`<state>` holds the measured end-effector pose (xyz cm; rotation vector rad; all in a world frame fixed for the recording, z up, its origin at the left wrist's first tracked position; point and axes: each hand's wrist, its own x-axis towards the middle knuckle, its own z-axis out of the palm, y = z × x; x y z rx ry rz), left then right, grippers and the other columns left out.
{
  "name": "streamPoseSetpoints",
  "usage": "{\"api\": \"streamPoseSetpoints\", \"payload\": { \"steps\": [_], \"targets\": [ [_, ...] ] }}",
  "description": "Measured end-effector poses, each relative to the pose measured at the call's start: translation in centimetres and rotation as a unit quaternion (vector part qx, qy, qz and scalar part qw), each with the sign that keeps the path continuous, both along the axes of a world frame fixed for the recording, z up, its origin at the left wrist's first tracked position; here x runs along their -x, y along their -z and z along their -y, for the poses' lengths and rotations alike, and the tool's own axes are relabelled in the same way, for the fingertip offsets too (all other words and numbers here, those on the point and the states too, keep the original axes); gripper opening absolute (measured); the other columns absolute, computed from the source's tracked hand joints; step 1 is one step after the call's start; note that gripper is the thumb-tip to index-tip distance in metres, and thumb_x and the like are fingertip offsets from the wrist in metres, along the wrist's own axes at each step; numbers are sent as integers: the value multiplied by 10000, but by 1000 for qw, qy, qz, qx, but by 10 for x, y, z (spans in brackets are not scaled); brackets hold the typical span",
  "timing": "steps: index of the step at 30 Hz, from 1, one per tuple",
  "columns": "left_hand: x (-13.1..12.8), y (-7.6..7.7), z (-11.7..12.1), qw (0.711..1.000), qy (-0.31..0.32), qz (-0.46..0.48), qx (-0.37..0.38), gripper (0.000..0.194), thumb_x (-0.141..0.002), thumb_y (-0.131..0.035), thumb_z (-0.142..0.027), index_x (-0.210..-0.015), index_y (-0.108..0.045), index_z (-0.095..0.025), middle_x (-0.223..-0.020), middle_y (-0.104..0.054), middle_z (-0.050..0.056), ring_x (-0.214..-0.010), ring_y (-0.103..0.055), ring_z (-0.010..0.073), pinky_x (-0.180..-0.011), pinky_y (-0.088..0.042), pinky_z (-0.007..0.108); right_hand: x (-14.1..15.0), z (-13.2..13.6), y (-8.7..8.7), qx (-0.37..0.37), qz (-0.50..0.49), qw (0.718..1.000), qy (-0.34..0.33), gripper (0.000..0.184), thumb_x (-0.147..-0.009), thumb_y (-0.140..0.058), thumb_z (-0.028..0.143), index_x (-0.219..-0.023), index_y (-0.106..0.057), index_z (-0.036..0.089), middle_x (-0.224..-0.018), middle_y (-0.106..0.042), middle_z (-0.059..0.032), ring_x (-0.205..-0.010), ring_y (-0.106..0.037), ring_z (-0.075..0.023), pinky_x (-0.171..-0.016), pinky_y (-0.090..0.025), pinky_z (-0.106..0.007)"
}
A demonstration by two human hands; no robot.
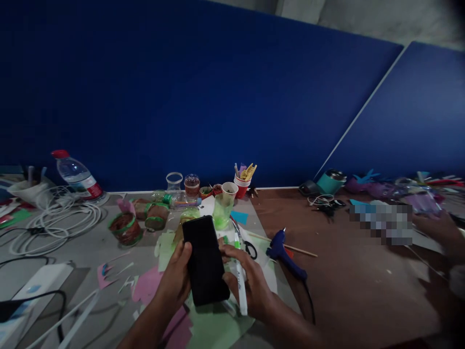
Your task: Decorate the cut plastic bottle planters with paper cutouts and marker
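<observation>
A black smartphone (205, 261) with a dark screen sits in front of me, tilted slightly. My left hand (174, 276) is closed around its left side, thumb resting on the edge. At the phone's right edge is my right hand (254, 283), curled with a white acrylic marker (241, 291) with a green tip held between its fingers. Beneath both hands lie green paper (214, 327) and pink paper (148, 283) pieces. Just beyond are scissors (250, 249) and a green-stained clear cup (222, 213).
A blue glue gun (285, 254) and a wooden stick (301, 250) lie to the right. Brown wrapped pots (125, 230), coiled white cable (54, 223) and a water bottle (80, 177) stand left. A blue partition (181, 97) rises behind. Another person's arm (439, 232) reaches in at right.
</observation>
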<state>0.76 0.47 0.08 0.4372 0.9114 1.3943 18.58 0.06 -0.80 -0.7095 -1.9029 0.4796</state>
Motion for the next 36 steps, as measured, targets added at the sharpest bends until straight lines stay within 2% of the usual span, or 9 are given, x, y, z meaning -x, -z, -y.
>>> {"api": "streamPoseSetpoints", "payload": {
  "steps": [3,5,8,11,16,21,29,32,36],
  "targets": [
    [0,2,-3,999,19,27,2,455,-773,-660,-355,-1190,-548,-210,-1085,-694,88,-1011,-648,255,-903,-507,374,-1,1,-2,-79,-19,995,50,384,-843,-484,166,-1219,-424,214,-1159,-615,-104,-1087,-595,-243,-934,-476,-430],
    [-1,1,-4,998,42,40,-7,451,-787,-633,-393,-1175,-563,-174,-1088,-691,124,-1008,-649,278,-910,-499,407,-3,0,-3,-127,-25,990,54,376,-844,-480,173,-1211,-422,229,-1140,-626,-95,-1033,-620,-249,-918,-470,-468],
    [0,-3,-5,994,76,69,-24,492,-821,-556,-472,-1195,-562,-153,-1121,-676,150,-1034,-637,289,-934,-480,430,-4,1,-5,-162,-5,987,11,390,-836,-503,198,-1215,-415,222,-1086,-652,-96,-954,-644,-248,-890,-467,-477],
    [1,-3,-5,992,77,100,-22,552,-851,-453,-539,-1239,-541,-156,-1161,-660,149,-1057,-627,287,-959,-460,444,-3,3,-6,-182,35,982,-38,409,-825,-511,208,-1223,-420,192,-1040,-670,-103,-926,-636,-243,-881,-461,-468],
    [3,-1,-5,993,50,106,-34,560,-891,-360,-530,-1290,-500,-164,-1124,-681,139,-1048,-633,287,-970,-439,475,3,6,-5,-178,110,975,-71,490,-790,-530,209,-1265,-412,177,-958,-682,-78,-913,-606,-236,-910,-442,-465],
    [2,-4,-4,994,6,102,-31,554,-896,-344,-530,-1316,-475,-194,-1111,-692,108,-1052,-632,271,-981,-434,455,7,3,-3,-167,148,973,-55,491,-768,-563,257,-1239,-438,196,-817,-662,-61,-974,-554,-264,-889,-447,-455],
    [3,4,-4,992,21,118,-39,578,-882,-357,-554,-1302,-498,-183,-1121,-686,116,-1036,-637,289,-959,-452,470,13,3,-3,-166,151,973,-52,496,-767,-545,255,-1246,-432,199,-782,-650,-58,-990,-542,-263,-887,-432,-444],
    [1,1,-2,992,30,115,-33,588,-868,-378,-568,-1261,-541,-162,-1094,-696,123,-1034,-637,289,-956,-460,448,14,1,0,-160,165,973,-29,501,-774,-551,279,-1252,-428,191,-883,-673,-85,-1085,-520,-283,-928,-416,-470],
    [-1,-6,0,994,38,101,-33,569,-859,-402,-567,-1234,-562,-169,-1056,-710,113,-1035,-638,278,-947,-472,424,8,-4,7,-162,162,972,52,506,-795,-555,284,-1268,-404,190,-1263,-567,-140,-1297,-365,-326,-1027,-316,-551]
  ]
}}
